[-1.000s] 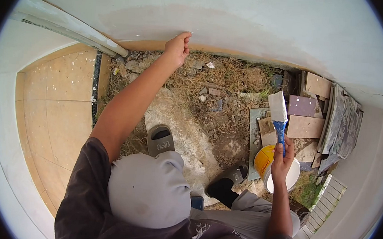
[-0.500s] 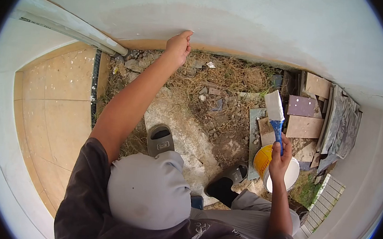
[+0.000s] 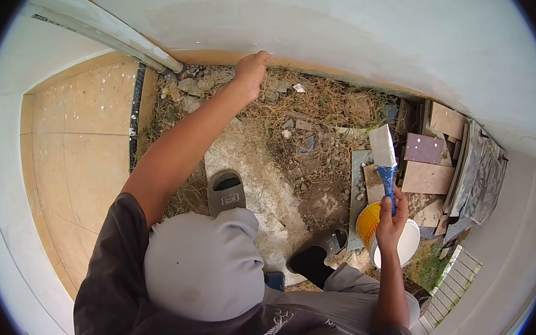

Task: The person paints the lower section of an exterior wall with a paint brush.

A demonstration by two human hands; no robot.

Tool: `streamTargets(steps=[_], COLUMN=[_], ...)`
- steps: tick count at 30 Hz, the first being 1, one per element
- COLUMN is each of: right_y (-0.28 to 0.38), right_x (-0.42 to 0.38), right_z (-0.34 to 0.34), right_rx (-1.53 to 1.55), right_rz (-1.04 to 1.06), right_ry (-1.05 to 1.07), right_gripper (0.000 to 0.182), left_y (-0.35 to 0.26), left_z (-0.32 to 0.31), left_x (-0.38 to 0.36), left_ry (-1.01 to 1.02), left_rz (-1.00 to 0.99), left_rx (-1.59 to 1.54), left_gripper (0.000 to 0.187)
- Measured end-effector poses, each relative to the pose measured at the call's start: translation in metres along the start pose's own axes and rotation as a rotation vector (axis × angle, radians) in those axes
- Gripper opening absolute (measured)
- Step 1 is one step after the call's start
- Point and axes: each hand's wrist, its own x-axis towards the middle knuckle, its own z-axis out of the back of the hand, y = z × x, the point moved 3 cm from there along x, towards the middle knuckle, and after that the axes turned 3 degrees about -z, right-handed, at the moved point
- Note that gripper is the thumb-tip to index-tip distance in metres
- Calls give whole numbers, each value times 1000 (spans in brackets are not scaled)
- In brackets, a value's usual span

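Observation:
My left hand [image 3: 250, 77] reaches out to the lower part of the pale wall [image 3: 379, 34]. Its fingers are curled together, with the fingertips at or very near the wall surface; anything inside them is hidden. A few small white marks show on the wall by the fingertips. Off to the right, my right hand [image 3: 392, 224] grips a paintbrush [image 3: 386, 174] by its blue handle. The brush points up, its wide head coated white. Just below and behind that hand stands a yellow and white paint bucket [image 3: 408, 244], its inside white.
Dry grass and rubble [image 3: 323, 109] line the foot of the wall. Stacked tiles and boards [image 3: 427, 178] lean at the right, near a metal grate [image 3: 454, 286]. Pipes [image 3: 109, 29] run along the left corner beside a tan tiled floor [image 3: 92, 160]. My sandals [image 3: 227, 192] rest on rough concrete.
My left hand has dropped slightly along the wall, and its fingers look more tucked in. The right hand and paintbrush stay nearly in place; the view has shifted a little.

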Motion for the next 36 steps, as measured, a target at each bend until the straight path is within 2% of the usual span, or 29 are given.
streamTargets(steps=[3, 6, 9, 12, 14, 16, 19, 21, 23, 25, 27, 30, 32, 33, 35, 36], right_y=[-3, 4, -3, -4, -5, -8, -11, -10, -16, -26, -24, -29, -35, -40, -52, -50], right_x=[1, -3, -4, -6, -8, -7, -10, -13, -15, -18, -23, -24, -22, -24, -18, -13], right_z=[0, 0, 3, 7, 2, 3, -4, -11, -19, -25, -31, -37, -45, -49, -69, -81], right_rx=[-20, -9, 13, 33, 37, 36, 9, 53, 124, 156, 150, 88, 151, 175, 178, 144], right_rz=[35, -1, 4, -28, -12, -9, -48, -82, -95, -131, -154, -158, -206, -242, -245, -186], right_ry=[-14, -2, 2, 15, -7, 6, 34, 43, 71, 90, 98, 110, 150, 164, 135, 115], right_gripper=[33, 32, 33, 35, 34, 34, 34, 35, 37, 40, 42, 44, 44, 44, 43, 42], left_y=[-9, -16, -26, -43, -40, -37, -31, -51, -70, -92, -122, -160, -206, -229, -267, -281], left_z=[13, 41, 87, 148, 184, 210, 227, 223, 233, 244, 248, 276, 268, 253, 227, 225], left_x=[-23, -34, -44, -63, -70, -82, -93, -99, -111, -117, -122, -110, -116, -125, -139, -135], left_ry=[-7, 16, -24, -20, 196, 275, 97, -159, -303, -419, -476, -615, -673, -724, -775, -791], left_rz=[-175, -532, -597, -631, 56, 412, 285, 94, -290, -485, -453, -618, -869, -1059, -1290, -1318], left_rx=[234, 388, 506, 799, 1342, 1669, 1905, 1947, 2131, 2084, 1844, 1456, 1179, 1035, 820, 743], left_gripper=[12, 14, 12, 23, 32, 39, 46, 52, 64, 74, 81, 74, 63, 53, 45, 44])
